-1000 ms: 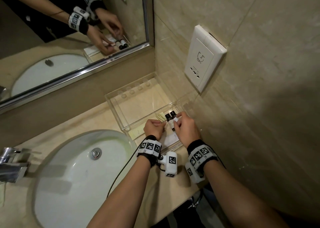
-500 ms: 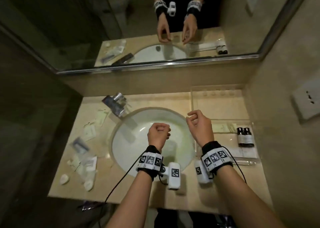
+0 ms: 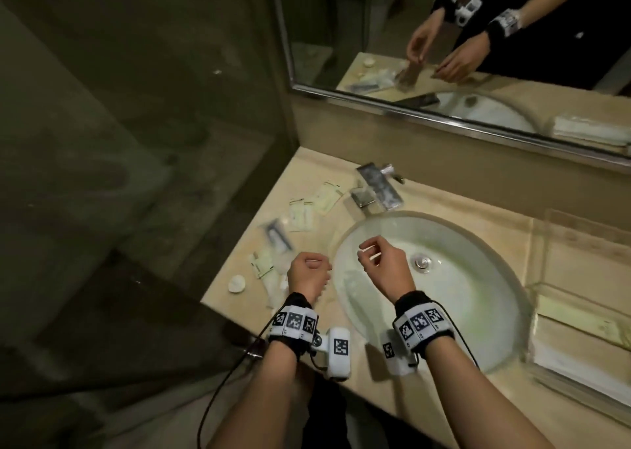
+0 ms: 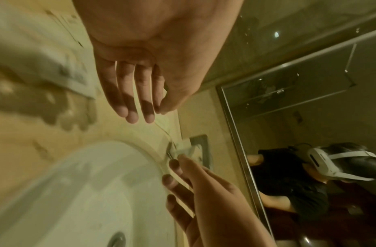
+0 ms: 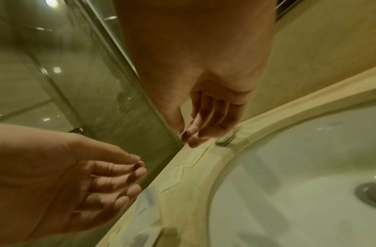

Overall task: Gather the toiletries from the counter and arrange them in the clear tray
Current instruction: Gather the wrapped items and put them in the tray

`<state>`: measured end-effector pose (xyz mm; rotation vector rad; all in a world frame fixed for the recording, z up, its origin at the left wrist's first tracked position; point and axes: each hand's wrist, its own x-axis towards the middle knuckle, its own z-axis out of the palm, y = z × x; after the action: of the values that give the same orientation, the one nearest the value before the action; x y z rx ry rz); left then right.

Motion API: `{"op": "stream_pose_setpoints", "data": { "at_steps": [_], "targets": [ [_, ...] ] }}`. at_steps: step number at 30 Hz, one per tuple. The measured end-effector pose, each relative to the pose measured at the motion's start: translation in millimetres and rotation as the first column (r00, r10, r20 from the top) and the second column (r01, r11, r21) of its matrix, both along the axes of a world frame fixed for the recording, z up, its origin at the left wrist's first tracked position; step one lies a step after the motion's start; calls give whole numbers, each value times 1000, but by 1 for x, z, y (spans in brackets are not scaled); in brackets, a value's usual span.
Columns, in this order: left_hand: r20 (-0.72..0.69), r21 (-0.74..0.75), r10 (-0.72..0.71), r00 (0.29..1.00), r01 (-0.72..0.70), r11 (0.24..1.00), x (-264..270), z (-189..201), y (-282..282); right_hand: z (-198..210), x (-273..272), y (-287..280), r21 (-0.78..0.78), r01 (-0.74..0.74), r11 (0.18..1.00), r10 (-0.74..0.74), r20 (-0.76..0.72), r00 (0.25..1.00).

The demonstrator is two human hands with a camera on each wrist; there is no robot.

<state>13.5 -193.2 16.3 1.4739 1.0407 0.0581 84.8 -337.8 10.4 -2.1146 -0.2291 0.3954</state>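
Note:
Several toiletry packets lie on the counter left of the sink: pale green sachets, a dark packet, another sachet and a white round cap. My left hand hovers over the sink's left rim beside them, fingers loosely curled and holding nothing. My right hand hangs over the basin, also relaxed and holding nothing. The wrist views show the left hand's fingers and the right hand's fingers slack above the counter. The clear tray stands at the far right with flat white packets inside.
The white sink basin fills the middle of the counter, with a chrome faucet behind it. A mirror runs along the back wall. A glass partition bounds the counter on the left, and the floor drops away beyond.
Both hands have left the small bottles in the tray and moved left across the sink toward the scattered packets. The head view has swung left with them.

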Motion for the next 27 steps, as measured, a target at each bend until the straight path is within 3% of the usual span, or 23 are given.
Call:
{"op": "stream_pose_setpoints", "data": {
  "at_steps": [9,14,19,21,24,27],
  "targets": [
    [-153,101,112,982,-97,990,-45,-31,122,-39,-18,120,-101,-157,982,136,-189,973],
    [-194,85,-32,981,50,995,-46,-40,130,-54,-20,158,-247,-159,956,107,-213,971],
    [-182,51,-35,983,45,998,-41,-46,133,-59,-18,176,-457,-180,871,110,-174,978],
    [-174,33,-25,984,31,999,-38,-48,137,-63,-14,177,-406,-177,897,107,-190,976],
    [-147,2,43,988,-43,999,-32,-48,141,-55,-7,174,-158,-117,981,81,-217,973],
    [-94,-21,103,990,-105,994,-23,-43,143,-36,6,163,18,-51,999,53,-221,974]
  ]
}}
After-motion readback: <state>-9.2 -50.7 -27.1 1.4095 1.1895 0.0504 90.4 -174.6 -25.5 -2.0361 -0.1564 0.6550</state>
